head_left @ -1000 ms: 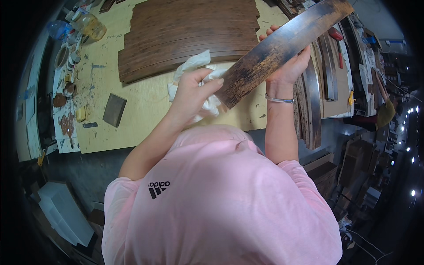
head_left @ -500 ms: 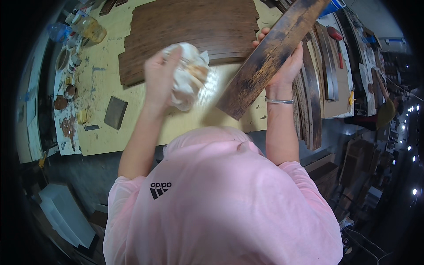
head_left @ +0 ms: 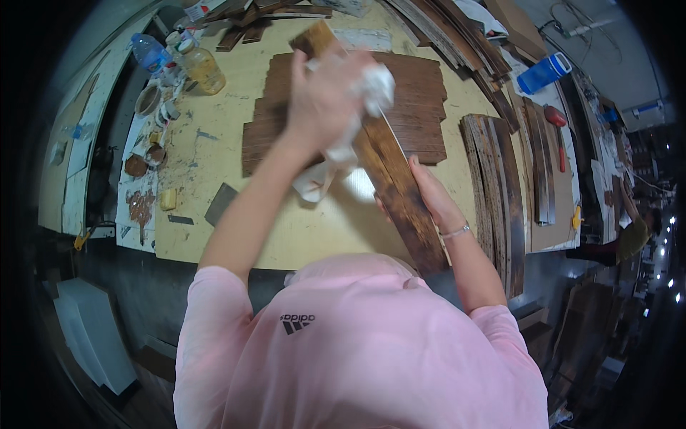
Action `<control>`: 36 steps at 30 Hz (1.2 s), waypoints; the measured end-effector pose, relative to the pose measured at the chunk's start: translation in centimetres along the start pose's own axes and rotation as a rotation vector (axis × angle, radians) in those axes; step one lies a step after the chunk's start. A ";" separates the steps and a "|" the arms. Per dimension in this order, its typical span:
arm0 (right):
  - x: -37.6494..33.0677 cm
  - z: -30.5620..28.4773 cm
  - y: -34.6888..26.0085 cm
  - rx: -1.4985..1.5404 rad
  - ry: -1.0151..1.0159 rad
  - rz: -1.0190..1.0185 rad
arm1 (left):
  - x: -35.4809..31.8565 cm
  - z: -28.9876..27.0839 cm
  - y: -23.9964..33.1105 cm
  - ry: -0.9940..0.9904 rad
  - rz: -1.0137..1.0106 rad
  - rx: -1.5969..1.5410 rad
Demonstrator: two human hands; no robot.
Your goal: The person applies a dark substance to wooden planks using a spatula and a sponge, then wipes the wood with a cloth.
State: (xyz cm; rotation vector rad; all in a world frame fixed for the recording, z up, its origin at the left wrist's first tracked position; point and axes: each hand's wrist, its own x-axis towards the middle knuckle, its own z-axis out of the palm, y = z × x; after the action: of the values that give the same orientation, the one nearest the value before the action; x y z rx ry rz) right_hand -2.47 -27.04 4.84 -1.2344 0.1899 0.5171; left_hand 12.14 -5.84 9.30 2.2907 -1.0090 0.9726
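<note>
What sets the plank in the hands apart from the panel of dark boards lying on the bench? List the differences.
The plank is one narrow strip, held up off the bench by the right hand and wiped with a white rag in the left hand; the panel is several boards side by side, lying flat. The plank looks mottled and glossy in patches; the panel looks evenly dark and matt. Both are brown stained wood.

- A long dark plank (head_left: 389, 161) is slanting across the workbench (head_left: 214, 236), blocking the middle.
- Stained boards (head_left: 421, 93) are lying flat behind it, crowding the far centre.
- Jars and a bottle (head_left: 200, 68) are lining the left edge.
- Bare tabletop is lying open between the scraper (head_left: 220, 204) and the plank.
- Stacked planks (head_left: 500, 179) are closing off the right side.
</note>
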 end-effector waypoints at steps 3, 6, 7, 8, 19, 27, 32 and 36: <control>-2.6 -0.5 1.8 0.115 -0.102 0.200 | 0.5 0.2 -10.0 0.086 -0.548 -0.236; -5.4 -0.2 2.7 0.068 -0.049 0.192 | -0.2 -2.1 -13.1 0.158 -0.901 -0.433; -5.6 -0.1 2.6 0.054 -0.030 0.172 | -0.7 -2.6 -12.5 0.251 -0.899 -0.614; -5.5 -0.2 2.8 0.109 -0.018 0.206 | -1.8 -3.3 -11.3 0.335 -0.897 -0.799; -7.6 -1.7 5.9 0.200 0.109 0.305 | -5.8 -3.1 -7.9 0.201 -0.978 -0.564; -1.1 -1.0 -0.2 0.192 0.155 -0.283 | -5.5 -0.2 -2.2 0.075 -0.409 -0.177; 2.4 1.2 -3.9 0.389 -0.007 -0.394 | -9.7 -1.1 8.0 -0.242 -0.790 -1.133; 3.6 2.9 -3.2 0.421 -0.003 -0.369 | -14.8 -1.4 12.1 -0.424 -0.864 -1.148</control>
State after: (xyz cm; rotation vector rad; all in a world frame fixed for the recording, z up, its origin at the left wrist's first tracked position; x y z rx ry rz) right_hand 1.74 -24.14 7.01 -0.8295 0.0598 0.1456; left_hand -4.88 -5.92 0.55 1.5842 -0.3826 -0.4099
